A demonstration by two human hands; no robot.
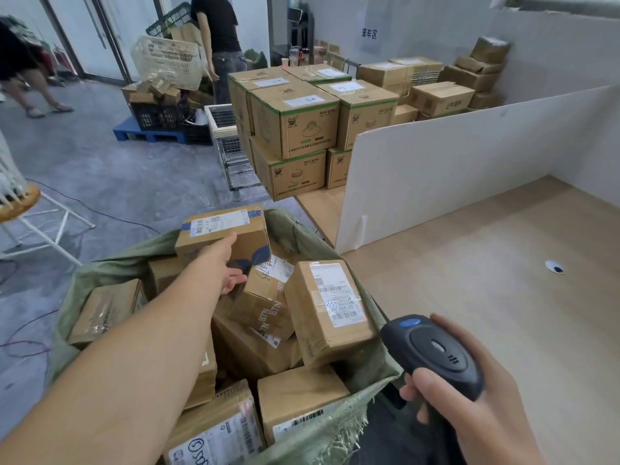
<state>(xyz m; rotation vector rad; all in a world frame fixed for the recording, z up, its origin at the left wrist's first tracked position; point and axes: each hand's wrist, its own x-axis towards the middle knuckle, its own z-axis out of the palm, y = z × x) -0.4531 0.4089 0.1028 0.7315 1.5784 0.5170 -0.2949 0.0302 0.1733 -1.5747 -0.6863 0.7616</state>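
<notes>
A big green woven sack [100, 273] stands open in front of me, filled with several cardboard parcels. My left hand [223, 265] reaches into it and grips a small brown parcel [223, 229] with a white label and blue tape at the sack's far edge, thumb on its near face, fingers curled under it. My right hand [469, 397] holds a black barcode scanner [436, 357] by its handle at the lower right, its head pointing toward the sack. Next to the scanner lies an upright labelled parcel [328, 310].
A wooden table [469, 280] with white divider boards [436, 176] lies to the right. Stacked cartons [295, 129] stand behind the sack. Two people [219, 38] stand at the back by crates, a blue pallet [144, 132] and a wire cart [231, 152]. A white chair [37, 219] is at left.
</notes>
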